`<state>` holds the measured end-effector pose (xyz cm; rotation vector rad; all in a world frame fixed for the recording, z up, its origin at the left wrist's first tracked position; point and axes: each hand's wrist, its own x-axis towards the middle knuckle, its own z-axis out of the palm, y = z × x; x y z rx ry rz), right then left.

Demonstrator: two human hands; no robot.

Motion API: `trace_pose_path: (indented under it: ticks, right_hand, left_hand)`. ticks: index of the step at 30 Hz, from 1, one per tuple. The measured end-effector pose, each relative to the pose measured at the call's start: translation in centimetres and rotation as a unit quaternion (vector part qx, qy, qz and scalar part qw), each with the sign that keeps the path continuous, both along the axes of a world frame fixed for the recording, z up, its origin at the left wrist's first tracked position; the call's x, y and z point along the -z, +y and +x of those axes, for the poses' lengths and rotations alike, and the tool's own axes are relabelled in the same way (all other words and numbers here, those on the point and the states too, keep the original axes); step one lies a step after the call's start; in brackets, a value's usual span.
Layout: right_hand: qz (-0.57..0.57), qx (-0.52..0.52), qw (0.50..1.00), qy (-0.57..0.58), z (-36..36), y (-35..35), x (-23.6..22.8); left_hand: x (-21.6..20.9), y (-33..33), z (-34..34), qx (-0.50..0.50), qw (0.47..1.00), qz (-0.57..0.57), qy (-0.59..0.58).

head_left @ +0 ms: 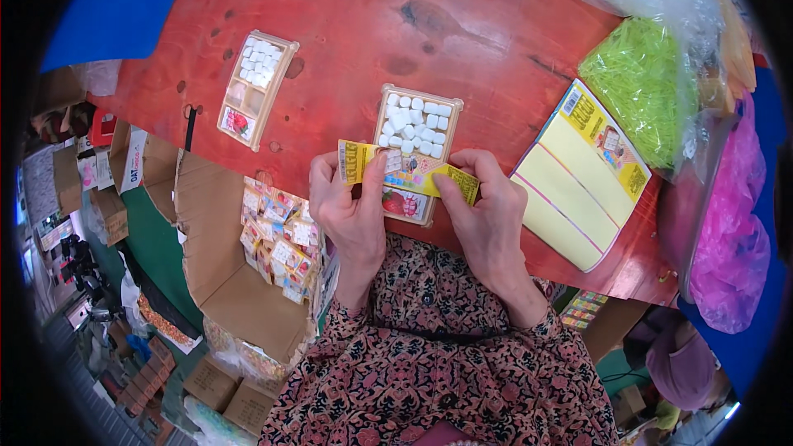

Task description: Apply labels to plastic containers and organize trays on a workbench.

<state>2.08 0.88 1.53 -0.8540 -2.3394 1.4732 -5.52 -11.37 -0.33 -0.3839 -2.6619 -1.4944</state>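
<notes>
My left hand [351,211] and my right hand [489,219] pinch the two ends of a printed yellow paper sleeve [423,178]. It lies across the lower middle of a tan tray [453,128], just in front of me. White marshmallow-like pieces [415,122] fill the tray's far compartment. Below the sleeve shows a small packet with a red berry picture [405,203]. Farther left on the table, a second tan tray [283,74] holds similar white pieces, two middle compartments and another berry packet. Whether the sleeve touches the tray all along, I cannot tell.
To the right lies a stack of yellow printed sleeves [570,186] on the red table [347,49]. Beyond it sit green shredded filler [636,87], clear plastic and a pink bag [727,256]. An open carton [219,248] with several packed trays stands lower left. Another person [681,363] is lower right.
</notes>
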Motion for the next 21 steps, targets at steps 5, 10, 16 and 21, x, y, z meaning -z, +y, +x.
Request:
trace_pose_path:
  ticks: [5,10,16,21]
  right_hand:
    - [0.021,-0.017,1.000,-0.007,-0.5,0.3,-0.4]
    - [-0.017,-0.062,0.998,-0.027,-0.4,0.1,-0.8]
    - [-0.030,-0.165,0.984,-0.065,0.4,-1.9,-0.9]
    - [-0.032,-0.183,0.981,-0.053,0.4,-2.3,-0.6]
  left_hand:
    - [-0.5,-0.1,-0.2,0.002,1.000,-0.024,0.002]
    - [-0.9,-1.6,1.4,-0.041,0.998,-0.041,-0.029]
    - [-0.1,-5.2,5.0,-0.150,0.977,0.086,-0.126]
    - [1.0,-7.0,5.4,-0.184,0.851,0.334,-0.362]
